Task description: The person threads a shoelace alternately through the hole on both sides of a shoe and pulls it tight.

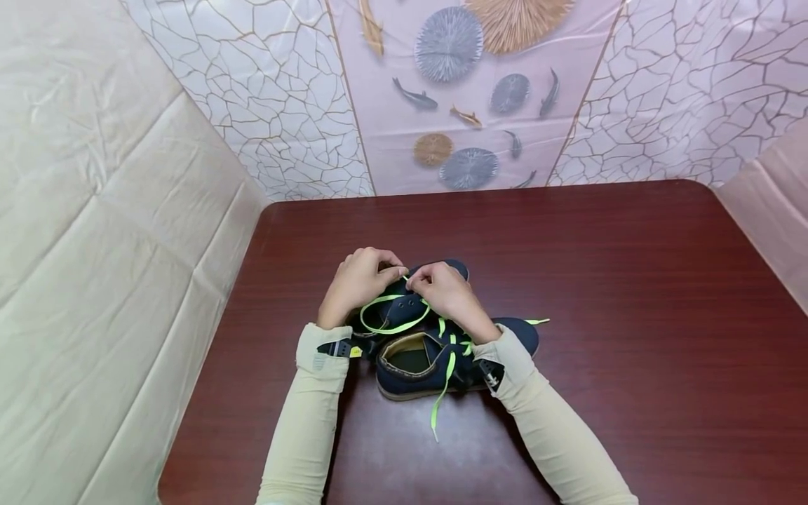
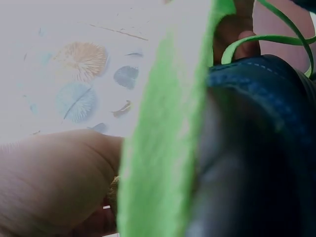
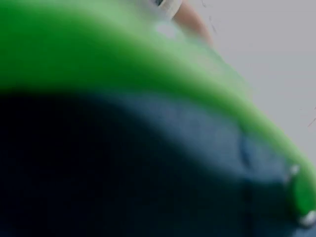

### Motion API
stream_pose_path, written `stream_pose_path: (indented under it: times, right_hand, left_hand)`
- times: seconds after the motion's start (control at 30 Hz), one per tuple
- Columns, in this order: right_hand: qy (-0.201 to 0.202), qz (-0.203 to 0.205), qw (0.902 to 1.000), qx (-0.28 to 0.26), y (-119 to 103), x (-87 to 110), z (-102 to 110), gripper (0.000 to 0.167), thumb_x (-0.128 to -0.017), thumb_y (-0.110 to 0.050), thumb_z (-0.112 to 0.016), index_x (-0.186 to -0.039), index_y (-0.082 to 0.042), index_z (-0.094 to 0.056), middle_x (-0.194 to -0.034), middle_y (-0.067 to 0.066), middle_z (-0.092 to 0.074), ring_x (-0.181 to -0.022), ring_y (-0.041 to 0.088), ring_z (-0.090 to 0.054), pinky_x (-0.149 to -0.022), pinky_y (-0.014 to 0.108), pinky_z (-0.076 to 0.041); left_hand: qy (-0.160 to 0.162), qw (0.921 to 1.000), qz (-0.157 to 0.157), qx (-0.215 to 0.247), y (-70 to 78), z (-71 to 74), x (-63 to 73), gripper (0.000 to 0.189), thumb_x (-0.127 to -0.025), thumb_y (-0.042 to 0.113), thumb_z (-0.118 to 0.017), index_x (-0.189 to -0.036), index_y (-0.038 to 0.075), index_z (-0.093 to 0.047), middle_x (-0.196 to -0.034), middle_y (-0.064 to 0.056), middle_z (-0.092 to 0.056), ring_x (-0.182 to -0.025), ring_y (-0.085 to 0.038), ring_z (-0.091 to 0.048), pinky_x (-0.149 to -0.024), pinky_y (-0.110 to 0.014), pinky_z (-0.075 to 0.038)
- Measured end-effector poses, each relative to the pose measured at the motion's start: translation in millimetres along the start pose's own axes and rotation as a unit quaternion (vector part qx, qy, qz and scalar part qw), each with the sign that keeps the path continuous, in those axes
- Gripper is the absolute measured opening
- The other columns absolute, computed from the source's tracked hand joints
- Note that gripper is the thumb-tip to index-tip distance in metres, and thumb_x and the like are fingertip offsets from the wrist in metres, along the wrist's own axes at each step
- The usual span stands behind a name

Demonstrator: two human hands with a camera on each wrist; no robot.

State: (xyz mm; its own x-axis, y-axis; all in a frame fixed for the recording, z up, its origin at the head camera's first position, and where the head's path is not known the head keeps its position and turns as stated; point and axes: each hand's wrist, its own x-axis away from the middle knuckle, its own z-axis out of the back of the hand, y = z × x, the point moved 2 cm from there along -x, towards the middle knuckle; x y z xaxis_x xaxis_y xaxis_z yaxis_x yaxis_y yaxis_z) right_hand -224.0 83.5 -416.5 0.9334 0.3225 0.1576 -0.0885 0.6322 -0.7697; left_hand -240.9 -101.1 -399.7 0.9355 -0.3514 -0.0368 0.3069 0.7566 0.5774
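The near shoe (image 1: 400, 384) stands on the table (image 1: 600, 266), one lace end hanging down. Just behind it is the far shoe (image 1: 407, 306); above this one, the left hand (image 1: 356, 280) and the right hand (image 1: 445, 291) pinch its green lace (image 1: 391, 332) (fingertips nearly closed). Farther stands a patterned wall cloth (image 1: 536, 147).

Near shoe (image 1: 400, 382) and far shoe (image 1: 407, 305) are navy; laces (image 1: 450, 368) are neon yellow-green. Sleeves (image 1: 309, 428): cream. Wrist straps (image 1: 336, 348): black. Table (image 1: 631, 315): reddish brown, faint grain. Centre panel (image 1: 467, 112): pale pink, printed with grey and gold discs and fish. Side panels (image 1: 271, 91): white, gold-brown crackle lines. Left drape (image 1: 126, 259): cream.
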Motion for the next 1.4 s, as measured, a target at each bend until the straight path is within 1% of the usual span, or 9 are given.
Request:
stream_pose_path:
  times: [0.2,0.37,0.5,0.8,0.97,1.13,1.2,1.27,1.4]
  right_hand:
    - [0.027,0.003,0.9995,-0.012,2,-1.4,-3,0.027,-0.100,-0.013,-0.055,-0.103,-0.014,-0.083,-0.099,0.001,-0.076,-0.071,0.016,-0.052,-0.072,0.033,-0.040]
    - [0.037,-0.012,0.9984,-0.040,6,0.5,-6,0.027,-0.102,-0.016,-0.056,-0.104,-0.013,-0.082,-0.112,0.002,-0.078,-0.073,0.016,-0.055,-0.070,0.032,-0.041]
    - [0.042,-0.029,0.9968,-0.061,9,2.5,-7,0.026,-0.104,-0.017,-0.055,-0.104,-0.013,-0.081,-0.116,0.003,-0.077,-0.067,0.016,-0.054,-0.065,0.031,-0.040]
    - [0.046,-0.018,0.9988,-0.008,7,0.9,-1,0.028,-0.102,-0.017,-0.055,-0.103,-0.018,-0.083,-0.108,0.000,-0.078,-0.067,0.018,-0.052,-0.068,0.035,-0.038]
    - [0.028,-0.021,0.9994,0.001,9,-0.6,-5,0.029,-0.102,-0.016,-0.054,-0.104,-0.018,-0.083,-0.096,0.000,-0.076,-0.061,0.016,-0.047,-0.066,0.034,-0.036]
    - [0.035,-0.015,0.9993,0.003,7,-3.3,-6,0.028,-0.103,-0.017,-0.054,-0.103,-0.019,-0.082,-0.098,-0.001,-0.077,-0.058,0.015,-0.045,-0.065,0.035,-0.035]
    - [0.040,-0.014,0.9991,0.005,6,-4.7,-6,0.027,-0.104,-0.017,-0.055,-0.104,-0.019,-0.082,-0.102,-0.003,-0.077,-0.058,0.016,-0.046,-0.066,0.036,-0.036]
    - [0.040,-0.014,0.9991,0.009,5,-6.2,-6,0.027,-0.104,-0.018,-0.055,-0.104,-0.019,-0.082,-0.099,-0.003,-0.077,-0.060,0.016,-0.048,-0.067,0.035,-0.036]
    - [0.034,-0.012,0.9992,0.015,5,-7.4,-9,0.027,-0.104,-0.020,-0.056,-0.105,-0.021,-0.082,-0.091,-0.003,-0.076,-0.065,0.017,-0.051,-0.073,0.038,-0.037]
  left_hand:
    - [-0.007,0.9997,-0.022,-0.009,0.9,0.8,0.0,0.016,-0.104,0.025,-0.070,-0.103,0.016,-0.084,-0.089,0.004,-0.077,-0.071,-0.013,-0.063,-0.064,-0.034,-0.048]
    - [-0.007,0.9998,-0.016,-0.010,-1.4,-1.6,0.6,0.015,-0.103,0.026,-0.072,-0.102,0.017,-0.084,-0.092,0.005,-0.078,-0.077,-0.014,-0.066,-0.068,-0.035,-0.050]
    - [-0.005,1.0000,-0.006,0.003,-3.3,-4.8,1.0,0.015,-0.102,0.027,-0.072,-0.101,0.019,-0.084,-0.093,0.006,-0.078,-0.076,-0.014,-0.064,-0.067,-0.034,-0.048]
    - [0.004,0.9998,-0.012,0.012,-1.6,-4.5,-3.9,0.016,-0.102,0.027,-0.072,-0.103,0.017,-0.085,-0.093,0.003,-0.078,-0.077,-0.015,-0.066,-0.069,-0.035,-0.050]
    - [-0.009,0.9998,0.006,0.019,-4.9,-4.8,-2.6,0.017,-0.103,0.028,-0.071,-0.104,0.018,-0.085,-0.094,0.004,-0.078,-0.077,-0.015,-0.065,-0.070,-0.035,-0.049]
    - [-0.005,0.9997,0.002,0.023,-5.0,-2.9,-3.2,0.016,-0.103,0.026,-0.072,-0.102,0.017,-0.084,-0.091,0.004,-0.078,-0.075,-0.014,-0.065,-0.068,-0.034,-0.049]
    - [-0.004,0.9997,-0.006,0.023,-4.2,-1.5,-4.2,0.015,-0.102,0.026,-0.072,-0.101,0.016,-0.084,-0.089,0.004,-0.077,-0.075,-0.013,-0.066,-0.068,-0.034,-0.050]
    - [-0.006,0.9997,-0.011,0.023,-4.2,-0.2,-5.0,0.015,-0.101,0.026,-0.073,-0.100,0.016,-0.084,-0.087,0.005,-0.077,-0.074,-0.013,-0.065,-0.068,-0.033,-0.050]
    - [-0.023,0.9987,0.004,0.046,-10.2,0.6,-5.4,0.023,-0.105,0.029,-0.066,-0.098,0.017,-0.084,-0.082,0.002,-0.074,-0.069,-0.017,-0.060,-0.067,-0.033,-0.045]
